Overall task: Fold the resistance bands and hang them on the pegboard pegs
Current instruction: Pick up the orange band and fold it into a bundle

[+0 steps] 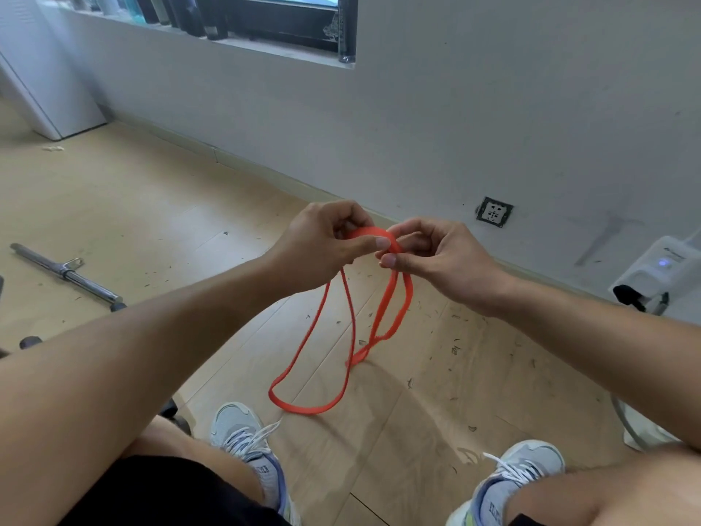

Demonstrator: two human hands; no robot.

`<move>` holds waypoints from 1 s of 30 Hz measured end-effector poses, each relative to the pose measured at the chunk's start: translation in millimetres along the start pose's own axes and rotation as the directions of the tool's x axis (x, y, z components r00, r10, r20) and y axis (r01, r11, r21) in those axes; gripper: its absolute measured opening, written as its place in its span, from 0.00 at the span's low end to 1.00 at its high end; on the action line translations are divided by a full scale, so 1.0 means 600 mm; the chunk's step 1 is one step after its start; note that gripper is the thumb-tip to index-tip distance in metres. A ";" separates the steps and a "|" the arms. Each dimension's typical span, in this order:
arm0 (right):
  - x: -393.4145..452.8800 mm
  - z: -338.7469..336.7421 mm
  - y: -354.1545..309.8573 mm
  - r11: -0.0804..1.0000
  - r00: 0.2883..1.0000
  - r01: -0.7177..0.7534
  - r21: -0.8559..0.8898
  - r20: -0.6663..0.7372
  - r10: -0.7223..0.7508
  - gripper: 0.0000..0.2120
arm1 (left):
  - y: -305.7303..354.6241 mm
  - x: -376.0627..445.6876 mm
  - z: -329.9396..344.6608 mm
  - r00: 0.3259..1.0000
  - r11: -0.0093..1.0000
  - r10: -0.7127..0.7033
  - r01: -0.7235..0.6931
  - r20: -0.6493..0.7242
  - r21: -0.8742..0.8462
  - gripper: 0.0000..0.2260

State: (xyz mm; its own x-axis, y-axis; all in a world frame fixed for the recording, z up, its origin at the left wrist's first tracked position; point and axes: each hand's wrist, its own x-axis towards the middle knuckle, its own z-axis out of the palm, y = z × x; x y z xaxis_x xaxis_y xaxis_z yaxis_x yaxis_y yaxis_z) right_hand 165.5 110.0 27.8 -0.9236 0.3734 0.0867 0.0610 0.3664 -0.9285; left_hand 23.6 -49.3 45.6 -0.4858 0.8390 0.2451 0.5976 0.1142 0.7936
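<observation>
Left hand (322, 242): raised in the middle of the view, thumb and curled fingers pinching the top fold of the thin orange elastic resistance band (351, 336).
Right hand (436, 256): just right of the left hand, almost touching it, thumb and bent fingers pinching the same top fold from the other side.
Orange band: gathered into a short arch between both hands; several strands hanging below, forming two loops, the longer one reaching lower left toward the left shoe, the shorter one ending lower right of the fold.
Band height: cannot tell whether the lowest loop touches the floor.
Light wooden plank floor (151, 206): under everything, scattered with small dark scraps.
Grey and white lace-up sneakers (246, 449): near bottom edge, one either side of the hanging loop, laces loose.
Black shorts (170, 491): near left corner, over the left thigh.
Chrome metal bar (68, 273): lying on the floor at far left, well apart from the band.
Grey painted wall (493, 108): far side, running diagonally.
White wall socket (494, 212): low on the wall, right of the hands.
White device with a blue light (660, 269): against the wall at the right edge.
Dark-framed window (296, 20): top, with bottles along its sill.
</observation>
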 end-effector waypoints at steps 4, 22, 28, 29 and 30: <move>-0.002 0.006 0.005 0.998 0.997 -0.031 -0.054 0.063 0.034 0.12 | 0.006 0.005 0.005 1.000 0.999 0.007 -0.007 -0.003 0.046 0.07; -0.002 0.027 0.008 0.992 0.994 -0.065 -0.113 0.080 0.074 0.11 | 0.036 0.004 -0.008 0.996 0.986 0.086 -0.088 0.017 0.140 0.20; 0.000 0.038 0.006 0.983 0.992 -0.059 -0.171 0.103 0.077 0.13 | 0.047 0.005 -0.005 0.989 0.973 0.131 -0.140 0.061 0.182 0.18; 0.001 0.038 0.007 0.981 0.993 -0.054 -0.186 0.096 0.072 0.12 | 0.047 0.006 -0.004 0.989 0.972 0.133 -0.143 0.065 0.186 0.18; 0.000 0.038 0.008 0.978 0.994 -0.045 -0.205 0.089 0.064 0.12 | 0.048 0.006 -0.004 0.989 0.971 0.133 -0.144 0.067 0.191 0.18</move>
State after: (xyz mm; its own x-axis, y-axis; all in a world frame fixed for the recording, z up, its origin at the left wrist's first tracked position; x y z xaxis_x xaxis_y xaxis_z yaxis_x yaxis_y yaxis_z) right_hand 157.0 92.4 14.8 -0.9478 0.3188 -0.0055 0.1785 0.5161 -0.8377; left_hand 37.4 -44.2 70.5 -0.3579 0.8807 0.3103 0.7719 0.0920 0.6291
